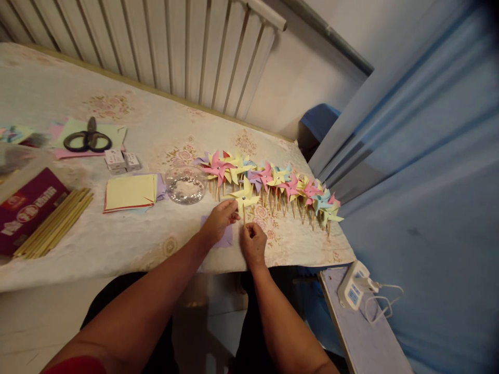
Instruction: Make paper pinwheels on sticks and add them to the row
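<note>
A yellow paper pinwheel [245, 198] on a thin wooden stick is held upright over the table. My left hand [223, 221] pinches a lower-left blade of it. My right hand [254, 243] is closed round the stick below the blades. Partly under my left hand lies a purple square of paper [223, 238]. Just behind the hands, several finished pinwheels [267, 176] in pink, yellow, blue and purple lie in a row along the table. A clear round dish [185, 186] of small shiny pins is to the left of the hands.
Yellow and coloured paper squares [130, 192] are stacked left of the dish. Small white boxes [122, 161] and black-handled scissors [89, 140] lie behind. Wooden sticks [54, 223] rest against a purple box [31, 208]. At right, a power strip [354, 285] sits on a bench beside a blue curtain [440, 197].
</note>
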Motion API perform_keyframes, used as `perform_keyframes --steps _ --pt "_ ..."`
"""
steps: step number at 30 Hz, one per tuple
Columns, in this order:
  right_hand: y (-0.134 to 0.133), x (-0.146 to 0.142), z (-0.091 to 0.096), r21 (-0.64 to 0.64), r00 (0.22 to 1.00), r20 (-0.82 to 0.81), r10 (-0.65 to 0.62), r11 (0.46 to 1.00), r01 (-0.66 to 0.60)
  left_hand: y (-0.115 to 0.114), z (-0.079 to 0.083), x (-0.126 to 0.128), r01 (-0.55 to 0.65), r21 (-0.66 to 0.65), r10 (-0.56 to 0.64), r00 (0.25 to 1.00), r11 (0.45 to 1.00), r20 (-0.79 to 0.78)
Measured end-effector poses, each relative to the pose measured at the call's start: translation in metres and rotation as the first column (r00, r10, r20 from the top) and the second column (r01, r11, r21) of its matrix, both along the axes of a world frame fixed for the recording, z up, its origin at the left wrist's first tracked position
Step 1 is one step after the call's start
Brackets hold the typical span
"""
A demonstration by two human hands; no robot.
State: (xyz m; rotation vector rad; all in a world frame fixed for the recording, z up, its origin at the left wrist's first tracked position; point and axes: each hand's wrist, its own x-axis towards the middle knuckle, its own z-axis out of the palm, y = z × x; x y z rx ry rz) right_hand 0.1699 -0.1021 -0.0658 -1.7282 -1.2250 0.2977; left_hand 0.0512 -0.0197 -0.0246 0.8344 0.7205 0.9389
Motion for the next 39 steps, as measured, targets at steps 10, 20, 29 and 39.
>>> perform_keyframes --steps 10,20,29,39 --pt "0.0009 -0.0002 -0.0032 0.017 0.998 -0.04 -0.047 0.999 0.047 -0.0044 0.0004 -0.0007 0.017 0.084 -0.006 0.992 0.996 -0.126" --pt "0.001 0.0016 -0.0054 0.017 0.999 -0.032 -0.042 0.999 0.043 -0.0082 -0.006 0.0068 0.034 0.171 0.015 0.961 0.985 -0.278" --pt "0.0006 0.0008 -0.0038 0.006 0.999 -0.043 -0.03 1.0 0.03 -0.0089 -0.0051 0.0077 0.019 0.234 0.063 0.939 0.972 -0.338" --pt "0.0003 0.0017 -0.0025 0.015 0.999 -0.025 -0.023 1.0 0.023 -0.0099 -0.0023 0.0067 0.035 0.209 0.041 0.936 0.977 -0.349"
